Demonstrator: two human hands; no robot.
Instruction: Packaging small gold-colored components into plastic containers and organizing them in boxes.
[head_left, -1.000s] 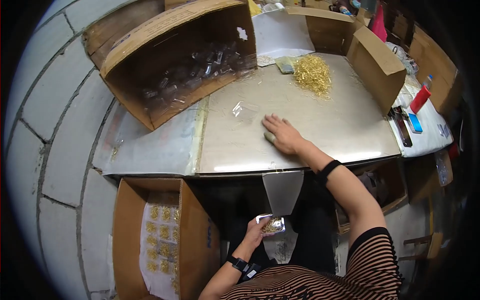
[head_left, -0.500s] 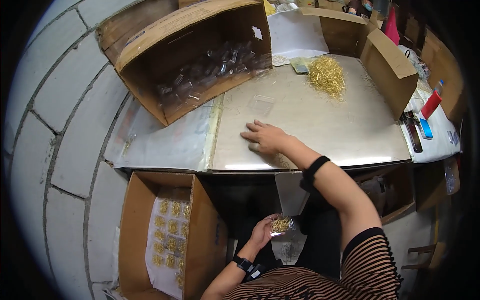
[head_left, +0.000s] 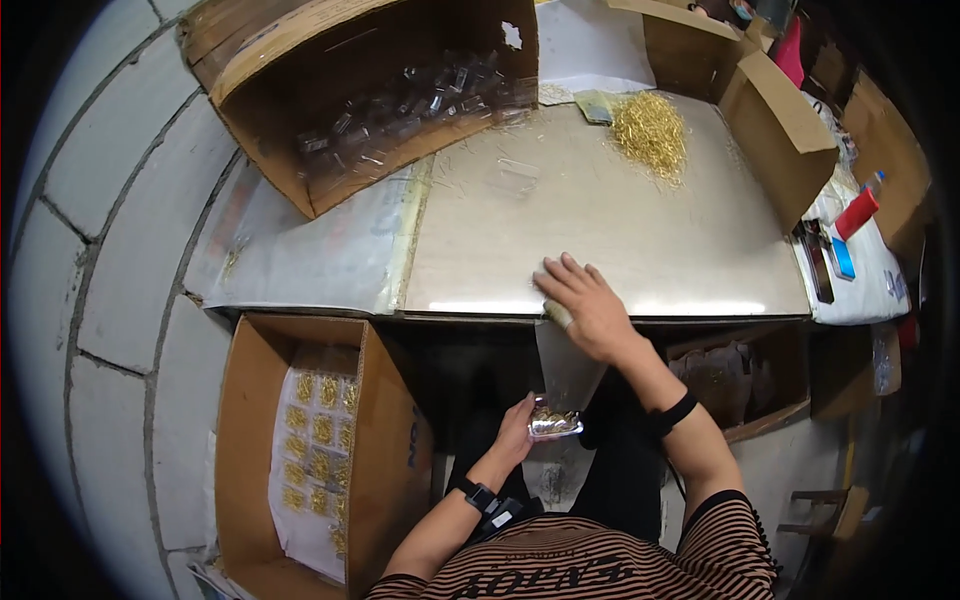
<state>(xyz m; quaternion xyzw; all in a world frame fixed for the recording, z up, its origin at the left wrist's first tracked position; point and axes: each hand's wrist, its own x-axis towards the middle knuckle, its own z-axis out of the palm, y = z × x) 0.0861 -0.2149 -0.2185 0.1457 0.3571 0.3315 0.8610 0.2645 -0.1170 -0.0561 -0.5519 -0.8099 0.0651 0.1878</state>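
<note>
Under the table's front edge, my left hand is closed on a small clear plastic box with gold pin-like pieces in it. My right hand lies at the front edge of the table, palm down and fingers stretched out; whether small pieces lie under it is hidden. Toward the back of the table is a heap of thin gold pieces. A clear plastic box lies left of the heap, with loose pieces scattered around it.
A large cardboard carton at the back left holds many clear boxes. Below left, another carton contains rows of gold-filled boxes. Cardboard walls border the right side. A red cylinder and blue box stand beyond.
My right hand has moved right and back toward the table's front edge. My left hand has tilted the plastic box and shifted it slightly. The whole view has shifted a little.
</note>
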